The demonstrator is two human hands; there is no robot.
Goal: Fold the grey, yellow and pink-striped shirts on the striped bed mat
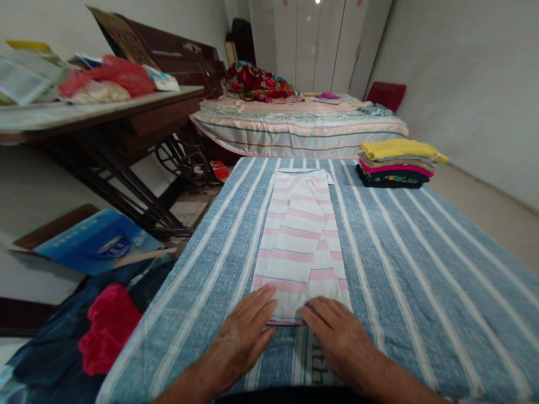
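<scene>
A shirt with white and pink stripes (295,235) lies folded into a long narrow strip, one sleeve laid slanting along its top. My left hand (238,336) rests on the near left corner of the shirt, fingers stretched out and thumb a little apart. On the near right part of the hem is my right hand (341,339), its fingers slightly bent and lying on the cloth. Neither hand grips anything that I can see. Beneath the shirt is a blue bedsheet with white stripes (391,292).
A stack of folded clothes (396,163), yellow on top, sits at the far right of the bed. Beyond stands another bed (295,132) with a red flowered quilt (261,81). To the left are a cluttered sewing table (168,98), a blue box (101,238) and a red cloth (107,331).
</scene>
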